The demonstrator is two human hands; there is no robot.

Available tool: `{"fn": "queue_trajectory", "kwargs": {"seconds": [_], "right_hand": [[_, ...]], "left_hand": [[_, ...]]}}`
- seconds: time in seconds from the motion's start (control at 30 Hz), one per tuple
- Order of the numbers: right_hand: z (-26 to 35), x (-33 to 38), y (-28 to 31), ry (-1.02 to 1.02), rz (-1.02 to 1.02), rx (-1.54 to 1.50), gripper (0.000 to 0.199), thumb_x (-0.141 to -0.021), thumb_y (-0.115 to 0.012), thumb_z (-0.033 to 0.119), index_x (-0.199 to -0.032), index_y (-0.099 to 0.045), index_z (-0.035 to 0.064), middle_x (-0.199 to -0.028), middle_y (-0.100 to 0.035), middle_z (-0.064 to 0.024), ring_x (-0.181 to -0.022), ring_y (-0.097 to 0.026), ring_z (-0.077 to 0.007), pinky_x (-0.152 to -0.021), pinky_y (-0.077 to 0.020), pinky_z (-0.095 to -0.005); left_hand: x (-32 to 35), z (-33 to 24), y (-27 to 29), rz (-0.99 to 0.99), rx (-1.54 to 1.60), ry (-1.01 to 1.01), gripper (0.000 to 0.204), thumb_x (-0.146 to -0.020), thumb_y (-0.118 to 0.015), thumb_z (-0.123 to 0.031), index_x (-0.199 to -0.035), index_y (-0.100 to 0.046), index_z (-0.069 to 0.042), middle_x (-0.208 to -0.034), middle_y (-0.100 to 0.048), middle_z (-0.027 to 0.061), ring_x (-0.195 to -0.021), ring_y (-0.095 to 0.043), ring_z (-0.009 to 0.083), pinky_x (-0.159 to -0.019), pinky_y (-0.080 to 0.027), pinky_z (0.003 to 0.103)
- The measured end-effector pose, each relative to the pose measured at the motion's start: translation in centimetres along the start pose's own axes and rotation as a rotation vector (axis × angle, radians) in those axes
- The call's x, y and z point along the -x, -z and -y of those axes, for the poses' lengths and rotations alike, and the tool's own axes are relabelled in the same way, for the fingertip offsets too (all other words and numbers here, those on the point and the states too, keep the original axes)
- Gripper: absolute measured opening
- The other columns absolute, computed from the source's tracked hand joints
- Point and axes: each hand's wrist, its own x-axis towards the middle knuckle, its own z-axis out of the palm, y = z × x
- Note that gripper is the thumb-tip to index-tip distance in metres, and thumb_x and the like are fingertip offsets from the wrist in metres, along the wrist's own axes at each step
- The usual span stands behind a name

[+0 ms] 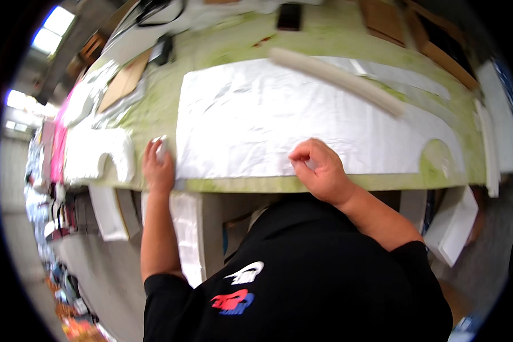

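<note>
A thin, glossy white sheet (239, 119) lies on the green-mottled table, slightly wrinkled, with a curved notch near its right end. Over its near edge hovers or rests my right hand (324, 174), thumb and forefinger pinched together; what they hold, if anything, is too small to tell. Just left of the sheet's left edge is my left hand (159, 168), fingers pointing away from me and curled around a small whitish thing (162, 147) that is blurred. A long beige rod (336, 81) lies slanted across the sheet's far side.
Folded white material (100, 154) and a brown cardboard piece (125, 81) sit at the left, near a black device (162, 49). A dark flat object (289, 17) lies at the far side. Cardboard boxes (439, 43) stand far right. The table's near edge (239, 185) runs before me.
</note>
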Motion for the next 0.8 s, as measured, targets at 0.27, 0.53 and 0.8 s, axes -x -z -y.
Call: {"fn": "queue_trajectory", "kwargs": {"seconds": [0.27, 0.53, 0.8], "right_hand": [[-4.3, -2.7, 15.3, 0.123, -0.341, 1.157, 0.049, -0.083, -0.075, 0.012, -0.13, -0.063, 0.0121, -0.125, -0.061, -0.0155, -0.119, -0.056, -0.0359, -0.106, -0.0437, -0.0492], [-2.7, -2.3, 18.0, -0.435, 0.143, 0.861, 0.064, -0.087, -0.071, 0.029, -0.147, -0.051, 0.0169, -0.125, -0.058, -0.0186, -0.111, -0.062, -0.04, -0.096, -0.0523, -0.048], [3.6, 7.9, 13.9, -0.526, 0.022, 0.673, 0.075, -0.086, -0.074, 0.029, -0.154, -0.042, 0.018, -0.116, -0.055, -0.0173, -0.097, -0.066, -0.0367, -0.084, -0.0575, -0.0458]], "left_hand": [[-1.6, 1.2, 0.7, 0.099, 0.004, -0.032, 0.041, -0.095, -0.065, -0.016, -0.135, -0.064, -0.009, -0.151, -0.051, 0.0184, -0.139, -0.049, 0.0366, -0.115, -0.041, 0.044], [-1.2, 2.3, 0.2, 0.081, 0.018, 0.01, 0.045, -0.098, -0.066, -0.021, -0.14, -0.06, -0.005, -0.153, -0.049, 0.0201, -0.141, -0.047, 0.0365, -0.117, -0.038, 0.043], [-1.5, 4.4, -0.1, 0.062, -0.033, 0.124, 0.057, -0.097, -0.07, -0.03, -0.144, -0.055, -0.002, -0.15, -0.051, 0.0219, -0.142, -0.045, 0.038, -0.118, -0.036, 0.044]]}}
